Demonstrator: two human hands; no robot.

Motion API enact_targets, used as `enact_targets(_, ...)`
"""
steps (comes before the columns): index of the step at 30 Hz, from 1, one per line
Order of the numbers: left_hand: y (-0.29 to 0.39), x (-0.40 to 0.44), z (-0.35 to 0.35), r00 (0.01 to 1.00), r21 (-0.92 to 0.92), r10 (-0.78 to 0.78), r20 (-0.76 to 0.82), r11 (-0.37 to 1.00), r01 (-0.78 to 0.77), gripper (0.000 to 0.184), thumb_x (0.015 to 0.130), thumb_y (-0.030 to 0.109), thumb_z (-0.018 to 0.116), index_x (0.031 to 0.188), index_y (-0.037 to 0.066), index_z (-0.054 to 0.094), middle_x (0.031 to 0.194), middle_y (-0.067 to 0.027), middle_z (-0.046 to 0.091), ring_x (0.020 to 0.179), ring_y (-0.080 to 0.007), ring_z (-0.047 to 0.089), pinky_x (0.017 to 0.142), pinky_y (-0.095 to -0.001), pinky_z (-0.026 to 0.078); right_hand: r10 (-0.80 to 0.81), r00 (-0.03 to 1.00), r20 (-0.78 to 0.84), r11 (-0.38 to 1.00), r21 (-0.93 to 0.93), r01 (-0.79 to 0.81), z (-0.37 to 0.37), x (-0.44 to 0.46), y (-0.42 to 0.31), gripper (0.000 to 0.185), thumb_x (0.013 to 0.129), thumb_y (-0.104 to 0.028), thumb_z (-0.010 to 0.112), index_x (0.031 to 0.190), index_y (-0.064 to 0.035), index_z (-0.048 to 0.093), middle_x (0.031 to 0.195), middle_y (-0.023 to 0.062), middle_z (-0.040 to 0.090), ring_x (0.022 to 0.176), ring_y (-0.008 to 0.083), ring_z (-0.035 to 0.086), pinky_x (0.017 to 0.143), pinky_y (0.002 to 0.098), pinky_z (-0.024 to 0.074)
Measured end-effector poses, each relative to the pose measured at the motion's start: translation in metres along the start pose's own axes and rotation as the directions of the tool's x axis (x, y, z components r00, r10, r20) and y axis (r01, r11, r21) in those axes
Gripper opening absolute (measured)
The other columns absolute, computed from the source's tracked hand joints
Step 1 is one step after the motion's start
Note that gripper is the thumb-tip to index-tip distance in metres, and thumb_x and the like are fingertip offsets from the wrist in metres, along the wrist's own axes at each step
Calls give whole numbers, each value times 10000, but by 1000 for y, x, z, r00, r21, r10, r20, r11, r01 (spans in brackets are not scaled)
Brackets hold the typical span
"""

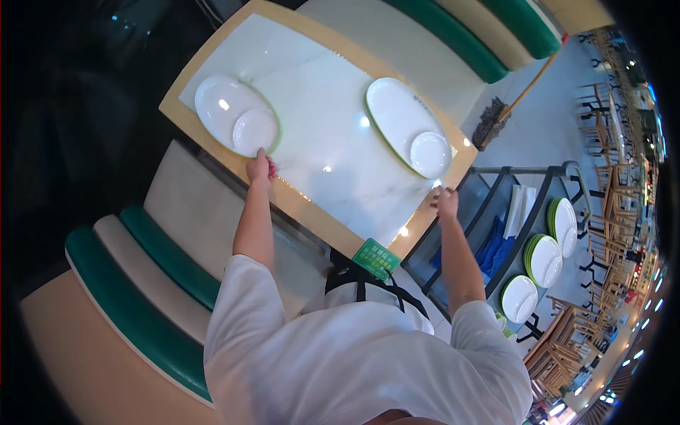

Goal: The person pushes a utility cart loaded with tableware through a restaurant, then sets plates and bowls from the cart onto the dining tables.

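Two white oval plates with green rims are set well apart on the tabletop (pixel 312 106), which is pale, marble-patterned and edged in light wood. On the left oval plate (pixel 216 99), near one corner, a small white round dish (pixel 255 132) is carried toward the end nearer the person. On the right oval plate (pixel 395 106), close to the opposite wooden edge, a second round dish (pixel 430 151) is likewise carried at the nearer end.

The near rim of the left oval plate is reached by the left hand (pixel 261 168), its fingers curled; whether they are clamped on the rim cannot be told. The right hand (pixel 445 202) is held by the end edge of the tabletop, just beyond the right oval plate; its fingers are loosely bent and slightly apart, with nothing seen between them.

A green sign (pixel 377 259) with pale lettering is seen at the near corner. The tabletop is flanked by a near bench (pixel 142 319) and a far bench (pixel 460 42), both striped in green and beige. To the right, a grey trolley (pixel 524 171) is loaded with stacked green-rimmed plates (pixel 544 261), a blue cloth (pixel 494 251) and a folded white item (pixel 522 210). Farther off, wooden chairs (pixel 567 333) are ranged.
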State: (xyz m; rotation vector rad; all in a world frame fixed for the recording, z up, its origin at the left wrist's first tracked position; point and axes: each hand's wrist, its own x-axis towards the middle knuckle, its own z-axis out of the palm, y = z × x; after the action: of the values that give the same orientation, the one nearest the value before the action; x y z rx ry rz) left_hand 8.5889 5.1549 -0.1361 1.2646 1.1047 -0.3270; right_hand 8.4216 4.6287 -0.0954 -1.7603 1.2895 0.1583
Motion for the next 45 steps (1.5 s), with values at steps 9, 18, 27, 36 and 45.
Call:
enact_targets(9, 23, -9, -1, 977, -73, -154, 149, 983, 166, 262, 997, 316, 573, 796, 150, 555, 629, 33, 531, 521, -109, 511, 481, -280, 400, -41, 858, 513, 993, 112, -19, -28, -127, 124, 337, 1045, -340, 606, 1265, -85, 618, 936, 33, 716, 721, 132, 677, 614, 257, 462)
enact_targets(18, 22, -35, 47, 958, -254, 64, 278, 967, 10, 282, 1037, 271, 490, 790, 135, 486, 594, 35, 381, 475, -126, 354, 457, -305, 321, -64, 927, 371, 978, 207, -15, -60, -142, 162, 338, 1039, -335, 621, 1219, -49, 630, 935, 54, 701, 753, 139, 655, 649, 299, 517)
enact_targets(27, 43, -25, 159, 971, -255, 89, 224, 966, -30, 288, 1035, 239, 464, 787, 93, 480, 605, -3, 393, 449, -141, 347, 428, -298, 301, 54, 983, 177, 998, -55, -44, -95, -144, 254, 274, 1016, -219, 647, 1189, -6, 648, 922, 86, 700, 812, 176, 695, 686, 327, 603)
enact_targets(36, 78, 28, 228, 988, -228, 86, 128, 972, -55, 275, 1028, 234, 457, 800, 83, 484, 623, -24, 453, 484, -143, 390, 434, -309, 320, 153, 988, 6, 985, 77, -153, -162, -220, 279, 281, 1032, -193, 621, 1219, 17, 640, 1004, 130, 718, 878, 204, 718, 667, 333, 609)
enact_targets(45, 85, 93, 250, 992, -131, 116, 49, 985, -108, 168, 1010, 120, 450, 870, 52, 512, 645, -57, 491, 523, -173, 454, 472, -303, 386, 371, 927, -57, 922, -94, -375, -164, -281, 313, 300, 1007, -215, 641, 1223, -10, 673, 964, 161, 752, 830, 205, 724, 685, 347, 597)
